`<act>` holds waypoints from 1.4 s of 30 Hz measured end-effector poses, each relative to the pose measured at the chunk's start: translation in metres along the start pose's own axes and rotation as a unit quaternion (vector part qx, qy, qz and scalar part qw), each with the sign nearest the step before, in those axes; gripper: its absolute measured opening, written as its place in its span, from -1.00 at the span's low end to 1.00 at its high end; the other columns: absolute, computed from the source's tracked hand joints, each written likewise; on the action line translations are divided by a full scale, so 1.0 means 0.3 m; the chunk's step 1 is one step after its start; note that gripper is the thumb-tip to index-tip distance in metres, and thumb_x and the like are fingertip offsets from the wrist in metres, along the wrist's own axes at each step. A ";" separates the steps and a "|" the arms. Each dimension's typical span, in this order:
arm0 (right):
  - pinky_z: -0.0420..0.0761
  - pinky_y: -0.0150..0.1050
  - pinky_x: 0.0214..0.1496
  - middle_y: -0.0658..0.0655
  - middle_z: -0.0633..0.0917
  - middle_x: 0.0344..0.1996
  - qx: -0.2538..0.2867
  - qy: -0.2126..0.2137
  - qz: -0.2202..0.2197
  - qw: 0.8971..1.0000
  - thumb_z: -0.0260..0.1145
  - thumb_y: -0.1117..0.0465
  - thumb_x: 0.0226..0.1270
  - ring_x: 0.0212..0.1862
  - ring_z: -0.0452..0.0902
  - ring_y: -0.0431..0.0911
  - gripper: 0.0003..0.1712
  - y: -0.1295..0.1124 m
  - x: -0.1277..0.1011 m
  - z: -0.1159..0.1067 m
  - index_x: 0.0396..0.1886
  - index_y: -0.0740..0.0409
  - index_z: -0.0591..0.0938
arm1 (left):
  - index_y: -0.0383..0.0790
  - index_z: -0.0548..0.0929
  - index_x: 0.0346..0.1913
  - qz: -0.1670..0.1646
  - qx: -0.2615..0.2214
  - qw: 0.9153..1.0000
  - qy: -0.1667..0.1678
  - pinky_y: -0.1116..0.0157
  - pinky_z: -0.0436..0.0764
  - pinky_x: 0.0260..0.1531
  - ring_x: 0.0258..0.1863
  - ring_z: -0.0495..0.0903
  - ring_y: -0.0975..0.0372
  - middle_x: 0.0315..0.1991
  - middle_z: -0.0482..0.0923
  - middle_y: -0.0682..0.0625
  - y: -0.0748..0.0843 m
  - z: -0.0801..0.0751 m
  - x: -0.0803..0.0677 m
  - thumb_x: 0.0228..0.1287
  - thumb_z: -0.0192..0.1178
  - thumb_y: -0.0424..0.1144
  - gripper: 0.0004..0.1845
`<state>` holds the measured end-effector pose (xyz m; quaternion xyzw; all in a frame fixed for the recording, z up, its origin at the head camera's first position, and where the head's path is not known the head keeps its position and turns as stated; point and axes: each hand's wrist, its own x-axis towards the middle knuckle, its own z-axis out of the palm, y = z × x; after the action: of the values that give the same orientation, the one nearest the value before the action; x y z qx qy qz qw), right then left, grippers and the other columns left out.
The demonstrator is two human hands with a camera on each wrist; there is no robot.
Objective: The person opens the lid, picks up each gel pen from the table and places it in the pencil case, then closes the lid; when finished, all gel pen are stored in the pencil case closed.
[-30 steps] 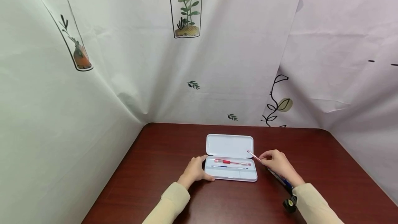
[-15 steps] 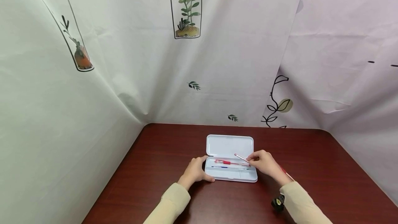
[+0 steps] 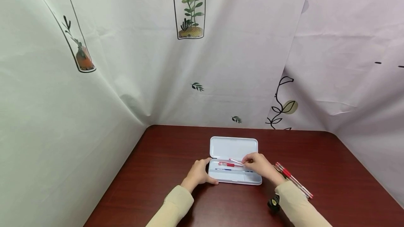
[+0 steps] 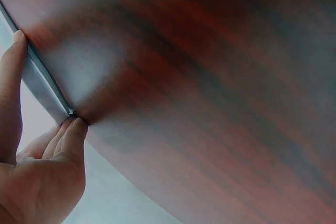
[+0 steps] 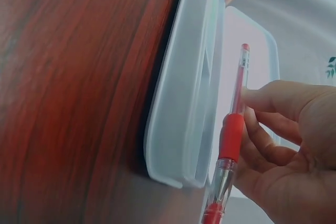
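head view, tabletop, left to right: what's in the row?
left hand gripping the case's left end → pencil case → right hand pinching a red pen over the case → loose red pens on the table.

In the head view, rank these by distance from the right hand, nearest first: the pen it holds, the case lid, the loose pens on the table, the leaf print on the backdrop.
1. Pen, pinched in the right hand.
2. Case lid, just behind the hand.
3. Loose pens, on the table to its right; near the lid's distance, a close call.
4. Leaf print, on the backdrop, farthest.
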<state>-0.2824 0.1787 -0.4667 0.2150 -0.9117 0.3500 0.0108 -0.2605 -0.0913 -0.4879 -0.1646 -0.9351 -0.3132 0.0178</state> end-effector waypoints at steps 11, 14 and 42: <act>0.47 -0.35 -0.33 0.01 0.66 -0.44 -0.001 -0.025 -0.018 1.000 0.26 0.43 0.18 -0.38 0.43 -0.23 -0.86 -0.036 0.038 0.050 -0.39 0.21 0.73 | -0.33 0.60 0.13 0.004 0.003 1.000 0.002 0.13 0.60 -0.07 -0.16 0.62 0.06 -0.10 0.68 -0.18 -0.003 -0.001 0.001 -0.46 0.71 -0.09 -0.09; 0.49 -0.33 -0.31 0.02 0.67 -0.44 0.002 -0.029 -0.019 0.999 0.28 0.42 0.19 -0.37 0.45 -0.21 -0.87 -0.046 0.047 0.058 -0.39 0.21 0.73 | -0.32 0.60 0.13 0.004 0.003 1.000 0.001 0.14 0.61 -0.08 -0.16 0.62 0.07 -0.10 0.68 -0.17 -0.004 -0.001 0.005 -0.45 0.71 -0.09 -0.09; 0.53 -0.33 -0.32 0.02 0.65 -0.47 -0.008 0.024 0.001 1.000 0.41 0.41 0.10 -0.38 0.49 -0.19 -0.91 -0.073 0.044 0.060 -0.36 0.26 0.76 | -0.32 0.60 0.14 -0.001 -0.001 1.000 -0.002 0.14 0.60 -0.07 -0.18 0.60 0.09 -0.11 0.67 -0.14 -0.010 0.008 0.010 -0.45 0.71 -0.06 -0.08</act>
<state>-0.2833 0.1476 -0.4640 0.2055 -0.9143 0.3473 0.0339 -0.2641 -0.0913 -0.4912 -0.1639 -0.9351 -0.3138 0.0157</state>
